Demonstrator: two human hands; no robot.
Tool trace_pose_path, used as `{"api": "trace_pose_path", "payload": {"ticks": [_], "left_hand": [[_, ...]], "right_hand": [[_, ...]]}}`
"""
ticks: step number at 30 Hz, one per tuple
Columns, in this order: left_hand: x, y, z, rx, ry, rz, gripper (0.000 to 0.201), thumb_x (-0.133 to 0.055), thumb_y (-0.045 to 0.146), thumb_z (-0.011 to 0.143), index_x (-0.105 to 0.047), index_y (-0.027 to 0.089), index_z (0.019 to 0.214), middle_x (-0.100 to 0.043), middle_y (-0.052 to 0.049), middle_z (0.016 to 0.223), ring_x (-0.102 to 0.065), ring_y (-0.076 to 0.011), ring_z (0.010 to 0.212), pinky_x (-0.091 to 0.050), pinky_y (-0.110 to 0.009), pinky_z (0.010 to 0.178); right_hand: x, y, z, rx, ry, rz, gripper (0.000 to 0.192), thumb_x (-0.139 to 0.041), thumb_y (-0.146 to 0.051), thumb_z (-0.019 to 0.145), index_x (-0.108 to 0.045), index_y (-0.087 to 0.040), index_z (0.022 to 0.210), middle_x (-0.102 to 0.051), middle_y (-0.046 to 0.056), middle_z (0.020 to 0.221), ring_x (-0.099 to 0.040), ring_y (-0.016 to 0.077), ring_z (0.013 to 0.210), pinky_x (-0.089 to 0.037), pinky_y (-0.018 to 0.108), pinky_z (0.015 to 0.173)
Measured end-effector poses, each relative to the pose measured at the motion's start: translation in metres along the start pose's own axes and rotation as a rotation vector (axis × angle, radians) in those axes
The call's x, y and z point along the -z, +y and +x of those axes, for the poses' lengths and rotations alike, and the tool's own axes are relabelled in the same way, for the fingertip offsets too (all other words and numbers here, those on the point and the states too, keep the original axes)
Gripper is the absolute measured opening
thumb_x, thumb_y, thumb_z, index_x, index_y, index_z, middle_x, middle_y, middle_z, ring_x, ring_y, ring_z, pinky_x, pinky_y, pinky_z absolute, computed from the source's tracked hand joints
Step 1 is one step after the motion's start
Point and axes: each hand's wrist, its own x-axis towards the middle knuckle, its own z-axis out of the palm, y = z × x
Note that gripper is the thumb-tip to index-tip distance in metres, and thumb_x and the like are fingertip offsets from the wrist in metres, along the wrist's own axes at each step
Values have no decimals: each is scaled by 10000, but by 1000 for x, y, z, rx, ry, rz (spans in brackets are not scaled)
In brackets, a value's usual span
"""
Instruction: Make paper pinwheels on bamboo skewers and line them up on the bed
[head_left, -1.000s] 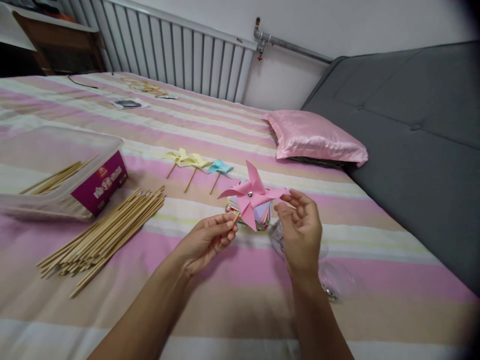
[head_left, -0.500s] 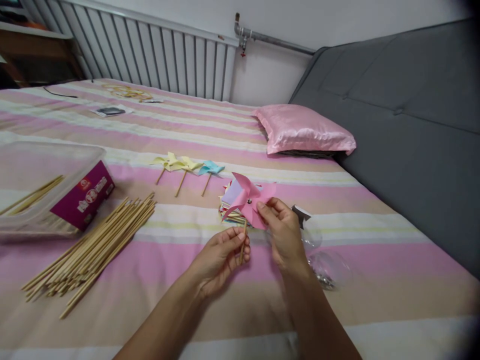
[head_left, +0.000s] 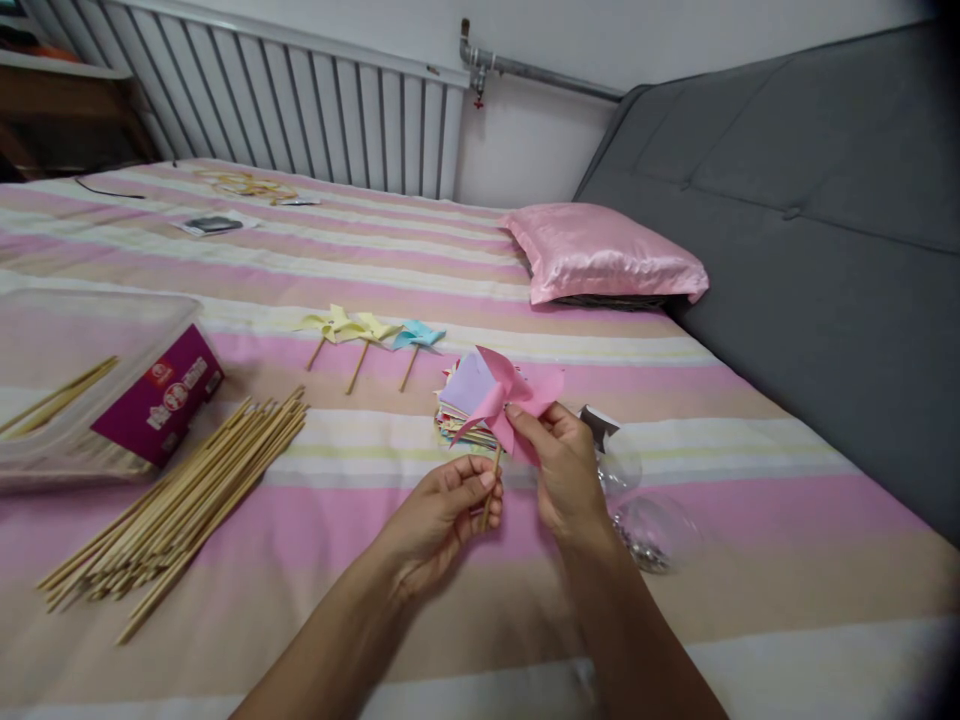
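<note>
Head: pink pinwheel (head_left: 517, 391) in both hands (head_left: 454, 502) (head_left: 568, 468), purple label (head_left: 129, 428) with illegible lettering (head_left: 177, 398).

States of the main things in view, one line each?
Pink paper pinwheel: folded, pinched by right hand
Its thin wooden stick: gripped by left hand, slightly tilted
Two yellow paper pinwheels: folded, lying down
Blue paper pinwheel: folded, lying down
Loose thin wooden sticks: piled, roughly parallel
Clear rectangular plastic box: holds more sticks
Multicoloured paper stack: uneven, partly hidden
Clear rounded plastic container: holds small metal pieces; lid unclear
Shiny pink fabric pillow: lying down
</note>
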Motion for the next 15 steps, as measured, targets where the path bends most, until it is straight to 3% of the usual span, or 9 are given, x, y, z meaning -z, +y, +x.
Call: {"api": "trace_pose_path", "payload": {"ticks": [15], "left_hand": [[4, -1, 1, -40, -51, 92, 157, -713, 213, 710, -584, 122, 719, -563, -6, 606, -502, -71, 531, -375, -179, 527]], "right_hand": [[-1, 0, -2, -11, 36, 32, 187, -752, -273, 594, -628, -152, 664, -596, -31, 597, -514, 102, 564, -395, 229, 548]]}}
